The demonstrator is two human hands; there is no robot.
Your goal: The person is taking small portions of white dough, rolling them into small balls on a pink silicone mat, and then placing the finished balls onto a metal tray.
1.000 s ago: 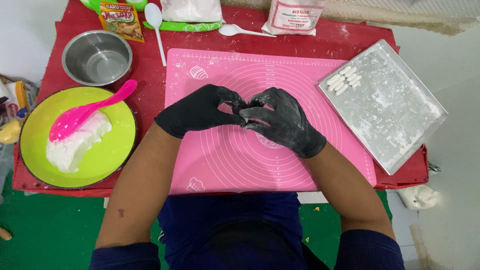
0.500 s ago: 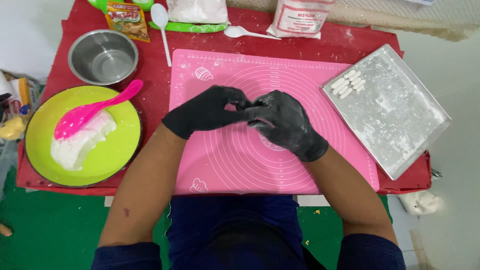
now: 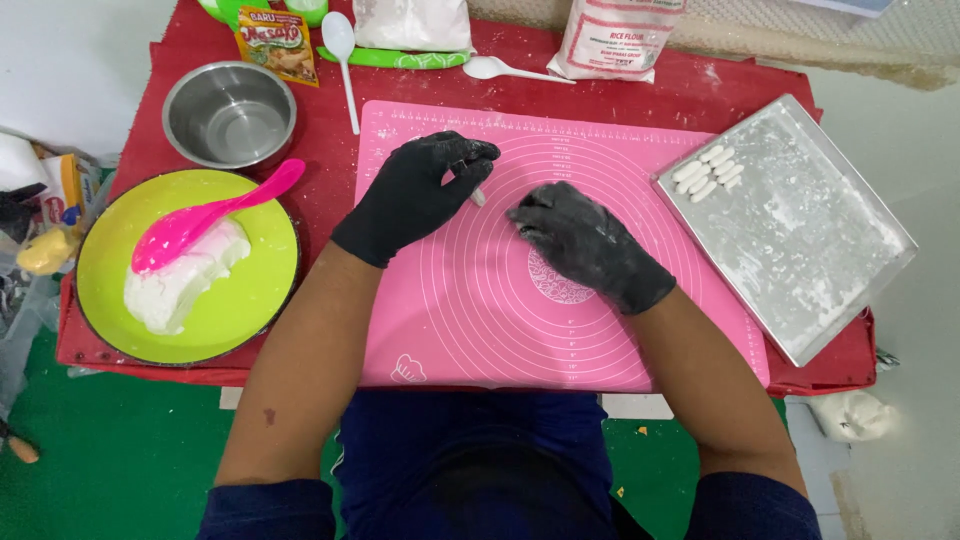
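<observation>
Both my hands wear black gloves and hover over a pink silicone mat (image 3: pixel 470 320). My left hand (image 3: pixel 415 195) pinches a small white piece of dough (image 3: pixel 479 196) between thumb and fingertips. A short way to the right, my right hand (image 3: pixel 585 245) rests on the mat with its fingers curled and nothing visible in it. Several small white dough rolls (image 3: pixel 708 172) lie in a row at the near-left corner of a floured metal tray (image 3: pixel 810 260).
A green plate (image 3: pixel 240 310) at the left holds a lump of white dough (image 3: pixel 180 285) and a pink spatula (image 3: pixel 210 215). Behind it stands a steel bowl (image 3: pixel 229 113). White spoons (image 3: pixel 343 50), a snack packet (image 3: pixel 275 42) and flour bags (image 3: pixel 612 35) line the red table's far edge.
My hands, joined at the mat's middle before, have parted. The left one moved up and left with the small dough piece; the right one stayed on the mat.
</observation>
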